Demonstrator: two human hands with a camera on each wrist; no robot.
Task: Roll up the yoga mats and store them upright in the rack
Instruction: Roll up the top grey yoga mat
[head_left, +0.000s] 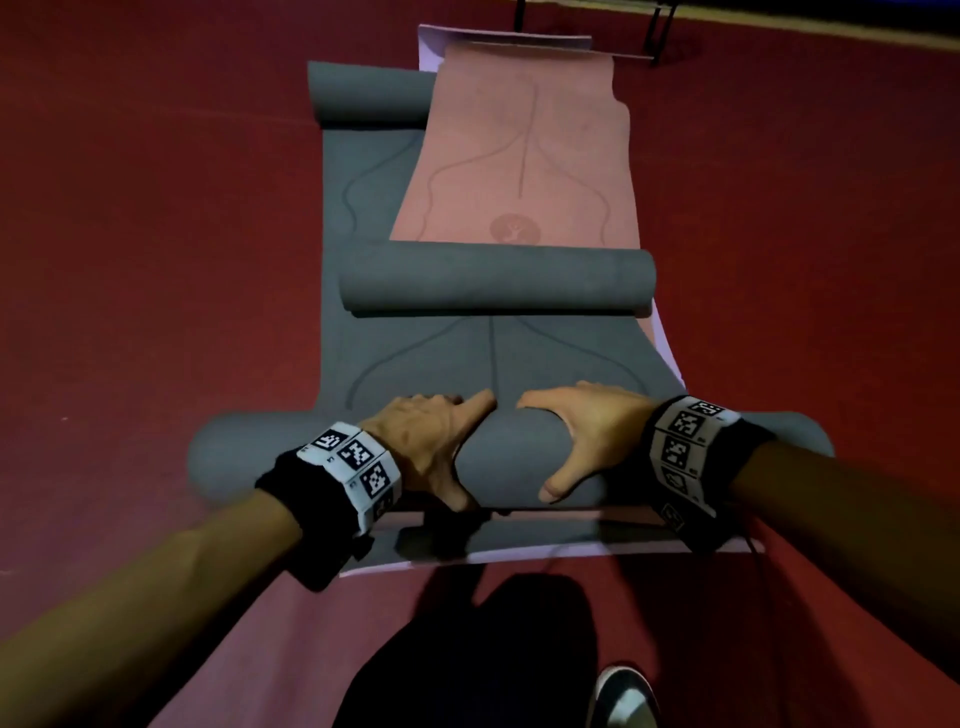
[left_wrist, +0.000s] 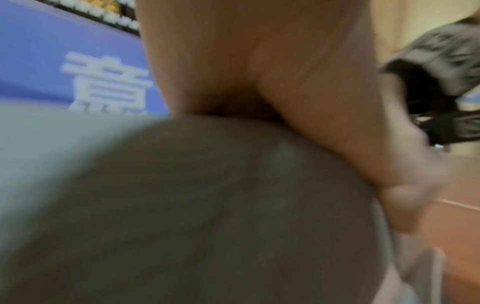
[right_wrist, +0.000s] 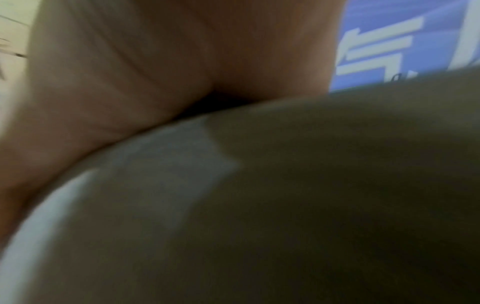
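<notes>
Hiding the grey roll's (head_left: 509, 457) middle, both hands (head_left: 511, 441).

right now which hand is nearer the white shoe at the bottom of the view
Right. The right hand rests on the grey rolled mat end almost straight above the white shoe; the left hand sits further over to the left.

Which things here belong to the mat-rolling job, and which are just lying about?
Job:
- grey rubber yoga mat roll gripped by left hand and right hand
- second grey roll
- flat pink yoga mat

Lying about:
- red floor
- grey-white shoe
</notes>
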